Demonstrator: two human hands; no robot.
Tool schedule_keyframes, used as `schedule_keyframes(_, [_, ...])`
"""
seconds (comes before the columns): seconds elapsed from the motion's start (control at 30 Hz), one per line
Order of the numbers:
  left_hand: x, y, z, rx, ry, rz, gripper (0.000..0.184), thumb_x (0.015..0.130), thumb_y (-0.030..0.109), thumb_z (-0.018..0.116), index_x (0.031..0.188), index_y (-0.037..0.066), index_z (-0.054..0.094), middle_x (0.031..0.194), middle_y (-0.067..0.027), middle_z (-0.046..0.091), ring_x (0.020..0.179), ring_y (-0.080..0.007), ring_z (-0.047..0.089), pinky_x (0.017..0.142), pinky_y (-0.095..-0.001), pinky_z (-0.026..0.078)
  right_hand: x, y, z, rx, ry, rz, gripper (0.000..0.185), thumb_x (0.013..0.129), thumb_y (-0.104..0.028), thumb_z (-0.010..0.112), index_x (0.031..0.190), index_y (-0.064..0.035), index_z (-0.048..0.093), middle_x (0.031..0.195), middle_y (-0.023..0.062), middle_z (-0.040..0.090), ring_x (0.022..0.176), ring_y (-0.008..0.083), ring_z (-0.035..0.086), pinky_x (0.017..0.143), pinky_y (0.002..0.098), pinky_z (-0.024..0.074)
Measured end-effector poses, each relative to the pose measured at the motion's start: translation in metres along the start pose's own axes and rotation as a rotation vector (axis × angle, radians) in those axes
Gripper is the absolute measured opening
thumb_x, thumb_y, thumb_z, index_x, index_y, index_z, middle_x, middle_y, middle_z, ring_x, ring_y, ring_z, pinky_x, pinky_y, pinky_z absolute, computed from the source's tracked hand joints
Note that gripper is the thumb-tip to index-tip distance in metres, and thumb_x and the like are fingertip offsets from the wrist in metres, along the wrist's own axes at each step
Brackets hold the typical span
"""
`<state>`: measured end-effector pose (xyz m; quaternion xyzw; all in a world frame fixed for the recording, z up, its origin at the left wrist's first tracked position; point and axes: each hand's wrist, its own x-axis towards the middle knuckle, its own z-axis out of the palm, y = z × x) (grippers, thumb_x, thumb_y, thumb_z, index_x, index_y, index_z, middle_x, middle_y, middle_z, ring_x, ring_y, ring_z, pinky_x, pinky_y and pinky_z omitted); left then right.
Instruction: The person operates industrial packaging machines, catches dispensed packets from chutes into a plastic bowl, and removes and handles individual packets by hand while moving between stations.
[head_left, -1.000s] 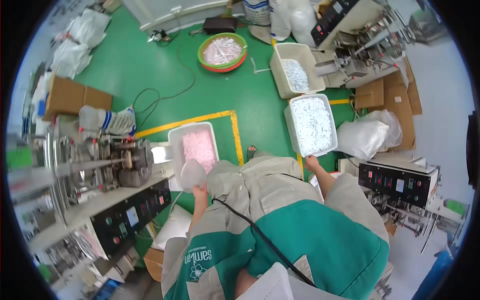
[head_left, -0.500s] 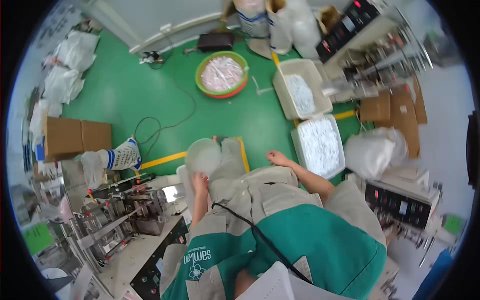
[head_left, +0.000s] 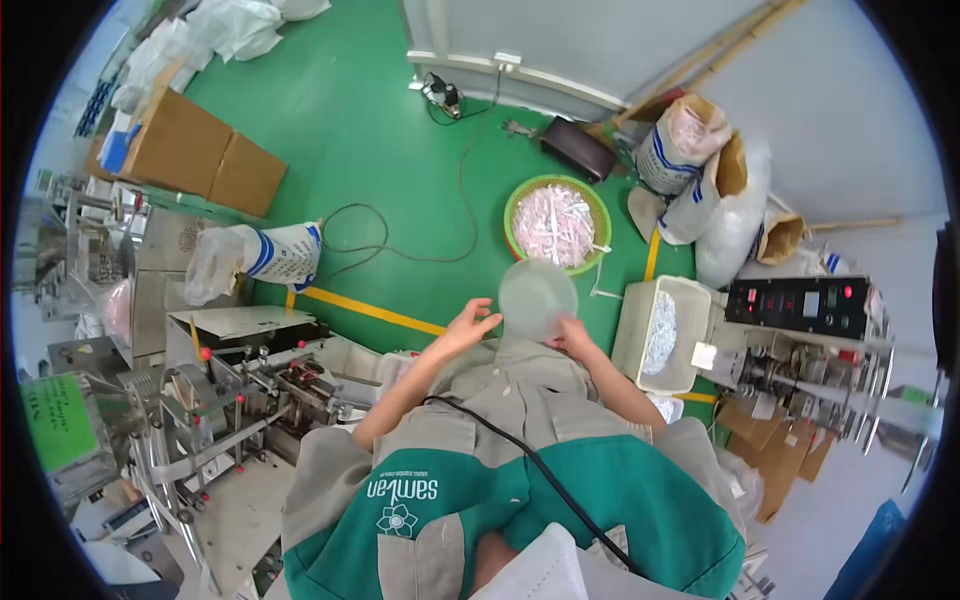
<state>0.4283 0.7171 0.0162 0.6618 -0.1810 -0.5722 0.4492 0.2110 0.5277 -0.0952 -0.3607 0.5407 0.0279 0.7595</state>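
A round, whitish translucent plastic bowl [head_left: 538,298] is in front of my body at waist height. My right hand [head_left: 573,338] grips its near right rim, with the fingers partly hidden. Just left of the bowl is my left hand [head_left: 470,325], its fingers apart and holding nothing. Beyond the bowl, a green and red basket [head_left: 512,212] filled with pale pink and white strips [head_left: 553,226] stands on the floor.
Machines with metal rods [head_left: 270,385] stand on my left; another with a black control panel [head_left: 800,306] is at right. A beige bin [head_left: 632,335] holds small pale pieces. Sacks [head_left: 670,150], cartons [head_left: 190,150] and a floor cable [head_left: 470,190] lie around.
My view has turned left and moved toward the basket. The bowl has gone from my left hand to my right, now in front of me; my left hand is off it.
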Motion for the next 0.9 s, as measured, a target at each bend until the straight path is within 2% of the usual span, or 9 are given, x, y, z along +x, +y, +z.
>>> schedule_keyframes(0.07, [-0.022, 0.066, -0.032, -0.124, -0.218, -0.021, 0.064, 0.087, 0.047, 0.063, 0.131, 0.004, 0.045, 0.115, -0.0066, 0.056, 0.102, -0.0133, 0.055, 0.088, -0.0311, 0.045, 0.038, -0.029, -0.012, 0.182, 0.089, 0.138, 0.04, 0.095, -0.023, 0.044, 0.131, -0.005, 0.042, 0.114, 0.0175, 0.058, 0.095, 0.0324, 0.062, 0.073, 0.0478, 0.0552])
schedule_keyframes(0.13, [-0.045, 0.119, -0.074, -0.14, -0.516, 0.181, 0.064, 0.087, 0.053, 0.062, 0.128, 0.005, 0.05, 0.123, -0.0058, 0.055, 0.108, -0.0151, 0.053, 0.095, -0.0329, 0.04, 0.089, -0.046, -0.038, 0.334, 0.104, 0.107, 0.045, 0.096, -0.027, 0.046, 0.131, -0.0027, 0.032, 0.116, 0.0259, 0.054, 0.096, 0.0394, 0.061, 0.076, 0.0522, 0.0557])
schedule_keyframes(0.23, [-0.059, 0.167, -0.133, -0.002, -0.719, 0.376, 0.057, 0.089, 0.044, 0.063, 0.128, 0.004, 0.053, 0.126, -0.0077, 0.054, 0.111, -0.0197, 0.053, 0.098, -0.034, 0.04, 0.13, -0.114, -0.028, 0.469, 0.262, 0.226, 0.053, 0.096, -0.037, 0.047, 0.133, -0.0021, 0.03, 0.118, 0.0283, 0.051, 0.102, 0.0404, 0.059, 0.082, 0.0532, 0.0537])
schedule_keyframes(0.33, [-0.049, 0.201, -0.168, 0.093, -0.565, 0.196, 0.045, 0.091, 0.034, 0.064, 0.125, 0.005, 0.055, 0.126, -0.0072, 0.055, 0.111, -0.0193, 0.053, 0.098, -0.0326, 0.04, 0.187, -0.19, -0.023, 0.501, 0.219, 0.424, 0.073, 0.092, -0.051, 0.052, 0.141, -0.0064, 0.022, 0.12, 0.0269, 0.052, 0.109, 0.0393, 0.055, 0.089, 0.0511, 0.0506])
schedule_keyframes(0.5, [-0.017, 0.225, -0.209, -0.123, -0.353, 0.167, 0.024, 0.093, 0.025, 0.062, 0.099, 0.001, 0.061, 0.091, -0.0012, 0.059, 0.09, -0.011, 0.053, 0.082, -0.0295, 0.043, 0.188, -0.341, 0.11, -0.431, -0.016, -0.053, 0.062, 0.092, -0.047, 0.054, 0.133, -0.0027, 0.039, 0.117, 0.018, 0.056, 0.099, 0.0308, 0.061, 0.083, 0.0414, 0.0532])
schedule_keyframes(0.53, [-0.011, 0.228, -0.218, -0.132, -0.27, 0.206, 0.022, 0.094, 0.024, 0.061, 0.099, 0.003, 0.061, 0.092, 0.0, 0.058, 0.09, -0.0099, 0.052, 0.081, -0.0267, 0.042, 0.177, -0.375, 0.148, -0.588, -0.106, -0.164, 0.049, 0.095, -0.04, 0.051, 0.128, -0.0049, 0.046, 0.11, 0.0135, 0.061, 0.092, 0.021, 0.062, 0.077, 0.0326, 0.0523])
schedule_keyframes(0.67, [0.015, 0.258, -0.25, -0.496, 0.233, 0.311, 0.013, 0.097, 0.018, 0.055, 0.094, 0.005, 0.054, 0.084, 0.0041, 0.051, 0.079, -0.005, 0.045, 0.073, -0.0208, 0.039, 0.114, -0.492, 0.305, -0.892, -0.657, -0.457, 0.035, 0.096, -0.016, 0.054, 0.128, -0.0052, 0.049, 0.098, 0.0056, 0.059, 0.079, 0.0122, 0.057, 0.073, 0.0249, 0.0475])
schedule_keyframes(0.77, [0.044, 0.268, -0.294, -0.531, 0.635, 0.47, 0.014, 0.098, 0.019, 0.054, 0.094, 0.006, 0.052, 0.083, 0.0044, 0.047, 0.077, -0.0051, 0.043, 0.071, -0.0193, 0.037, 0.042, -0.558, 0.414, -0.941, -1.068, -0.618, 0.049, 0.086, -0.017, 0.068, 0.13, -0.0072, 0.048, 0.094, 0.0039, 0.057, 0.082, 0.0158, 0.055, 0.074, 0.0284, 0.046])
schedule_keyframes(0.9, [0.079, 0.303, -0.389, -0.695, 0.871, 0.465, 0.016, 0.097, 0.022, 0.056, 0.094, 0.006, 0.053, 0.092, 0.0027, 0.05, 0.08, -0.0052, 0.041, 0.071, -0.0194, 0.036, 0.014, -0.617, 0.524, -1.12, -1.464, -0.988, 0.074, 0.08, -0.026, 0.077, 0.141, -0.0145, 0.037, 0.104, 0.0068, 0.053, 0.092, 0.0234, 0.052, 0.086, 0.039, 0.0435])
